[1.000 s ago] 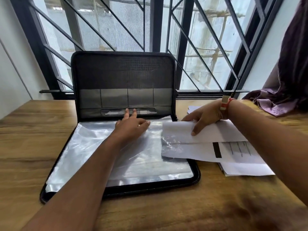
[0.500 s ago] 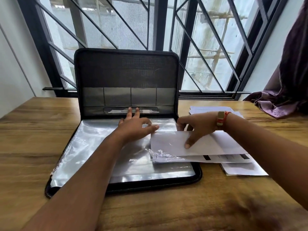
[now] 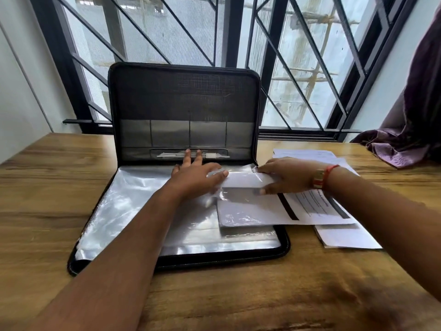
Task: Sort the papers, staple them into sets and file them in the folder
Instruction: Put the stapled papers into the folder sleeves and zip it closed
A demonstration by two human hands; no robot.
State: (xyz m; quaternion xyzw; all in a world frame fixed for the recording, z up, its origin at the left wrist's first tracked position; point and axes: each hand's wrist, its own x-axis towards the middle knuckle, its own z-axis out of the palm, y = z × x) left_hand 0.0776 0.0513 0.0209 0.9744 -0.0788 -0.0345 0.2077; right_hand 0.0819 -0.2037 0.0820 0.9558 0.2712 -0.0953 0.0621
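Wooden table beside a barred window, seen from above a person's two forearms. A black zip folder lies open mid-table, its lid standing upright at the far side and a clear sleeve spread over its near half. The left hand lies flat on the sleeve near the hinge, fingers spread, pressing the plastic down. The right hand grips a set of printed sheets by its far edge, fingers curled over it and thumb on top. The set looks partway into the sleeve: its left end shows under plastic and its right end sticks out past the folder's right edge. More papers lie on the table to the right. Filing seems under way but unfinished. Whether those papers are stapled cannot be told, and no stapler shows.
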